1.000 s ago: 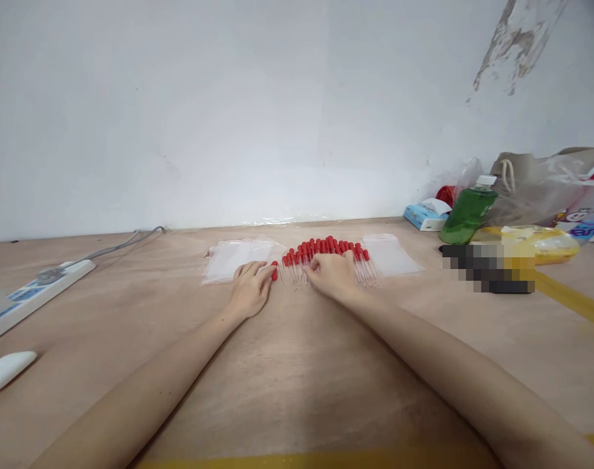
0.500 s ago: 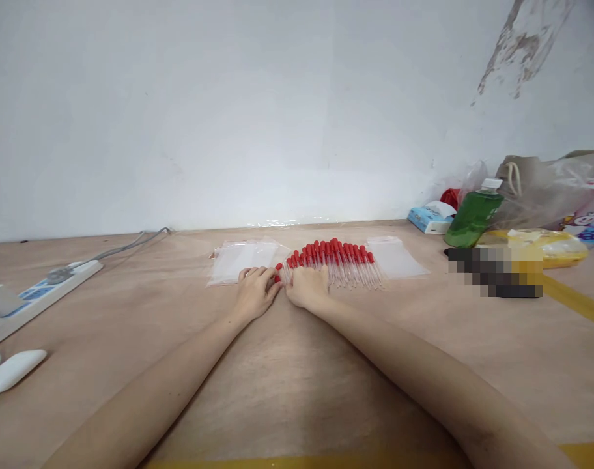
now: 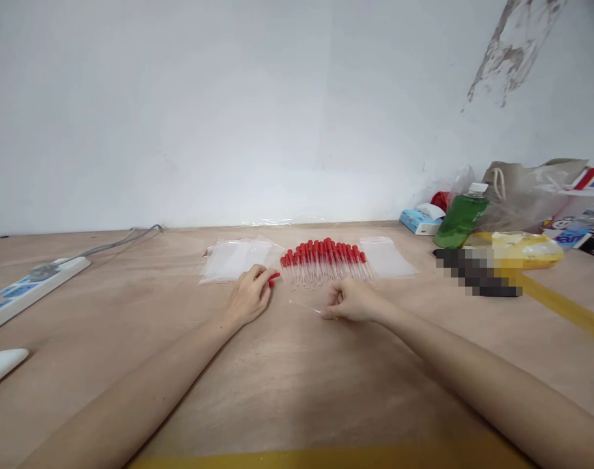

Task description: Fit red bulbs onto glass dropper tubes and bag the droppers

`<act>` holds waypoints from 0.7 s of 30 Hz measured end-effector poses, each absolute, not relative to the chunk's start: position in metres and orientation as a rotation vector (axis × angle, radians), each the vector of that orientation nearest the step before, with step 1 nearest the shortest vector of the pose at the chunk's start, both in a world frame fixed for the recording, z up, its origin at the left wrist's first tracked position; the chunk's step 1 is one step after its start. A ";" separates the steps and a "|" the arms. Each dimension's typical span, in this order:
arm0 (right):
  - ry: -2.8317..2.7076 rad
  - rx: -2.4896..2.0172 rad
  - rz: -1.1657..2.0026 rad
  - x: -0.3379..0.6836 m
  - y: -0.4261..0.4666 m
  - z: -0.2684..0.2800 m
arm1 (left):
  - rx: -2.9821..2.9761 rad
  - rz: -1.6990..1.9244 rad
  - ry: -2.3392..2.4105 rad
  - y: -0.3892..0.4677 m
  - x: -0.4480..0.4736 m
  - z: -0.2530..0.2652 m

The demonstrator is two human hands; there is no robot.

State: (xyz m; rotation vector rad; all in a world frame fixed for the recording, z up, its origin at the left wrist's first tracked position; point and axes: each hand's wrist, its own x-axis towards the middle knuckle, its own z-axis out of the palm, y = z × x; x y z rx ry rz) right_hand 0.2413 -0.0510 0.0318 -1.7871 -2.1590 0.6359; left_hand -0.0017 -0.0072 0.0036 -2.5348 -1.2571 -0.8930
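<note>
My left hand (image 3: 251,295) rests on the table with its fingers closed around red rubber bulbs (image 3: 273,279), which look like those of the droppers; the rest of what it holds is hidden. To the right, my right hand (image 3: 352,299) is pinched near the table. From its fingertips a thin clear piece (image 3: 312,309) points left, too faint to tell whether tube or plastic film. Just behind the hands, several droppers (image 3: 326,253) with red bulbs and clear stems lie side by side in a fan, bulbs toward the wall.
Flat clear bags (image 3: 233,259) lie left of the droppers, and another white-looking stack (image 3: 385,256) to the right. A power strip (image 3: 38,286) is at far left. Toward the right stand a green bottle (image 3: 462,218), a tissue pack (image 3: 421,221) and a yellow packet (image 3: 531,251).
My right hand has moved right and nearer to me, away from the droppers, with a thin clear piece at its fingertips. More red shows at my left hand. The view has shifted slightly.
</note>
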 end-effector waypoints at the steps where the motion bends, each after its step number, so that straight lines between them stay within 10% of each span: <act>1: -2.115 -1.748 0.655 0.246 -0.051 0.029 | -2.563 -0.883 -1.231 -0.012 0.000 0.003; 21: -2.011 -1.141 0.567 0.241 -0.062 -0.006 | -2.845 -1.001 -1.239 -0.036 0.011 0.006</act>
